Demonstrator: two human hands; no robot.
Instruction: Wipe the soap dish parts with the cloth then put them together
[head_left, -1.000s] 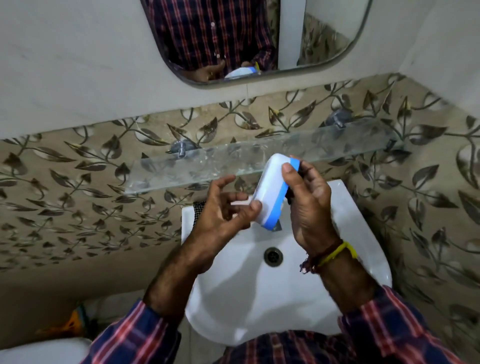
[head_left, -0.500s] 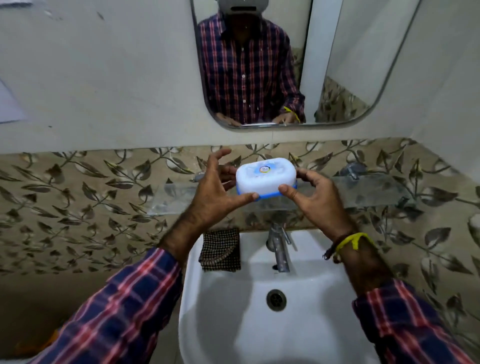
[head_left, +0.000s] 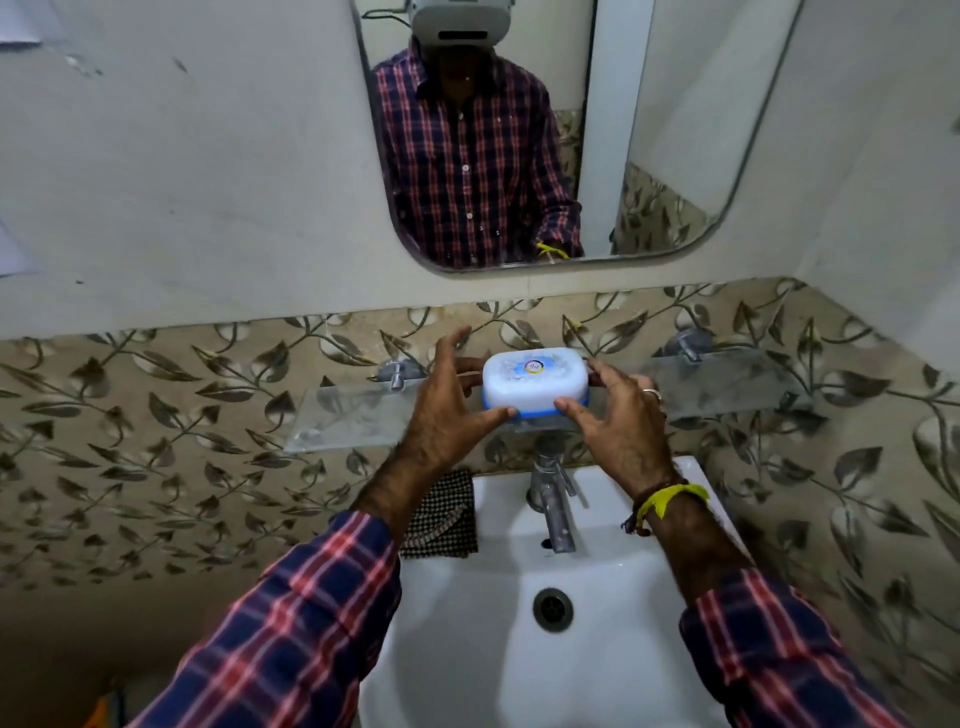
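Note:
The soap dish (head_left: 535, 382) is closed, its white lid with a small round sticker sitting on a blue base. It rests level on the glass shelf (head_left: 343, 423) above the tap. My left hand (head_left: 447, 410) holds its left end, thumb at the front edge and fingers behind. At its right end is my right hand (head_left: 618, 415), gripping the same way. The dark checked cloth (head_left: 444, 514) lies folded on the basin's back left corner, partly hidden by my left forearm.
A white basin (head_left: 649, 597) with a chrome tap (head_left: 553, 506) and drain (head_left: 553, 609) sits below the shelf. A mirror (head_left: 675, 130) hangs on the wall above. Leaf-patterned tiles cover the wall behind. Two chrome brackets (head_left: 395, 374) hold the shelf.
The dish went from tilted over the basin to level, then forward and down onto the glass shelf, still held by both hands. My view rose to the mirror.

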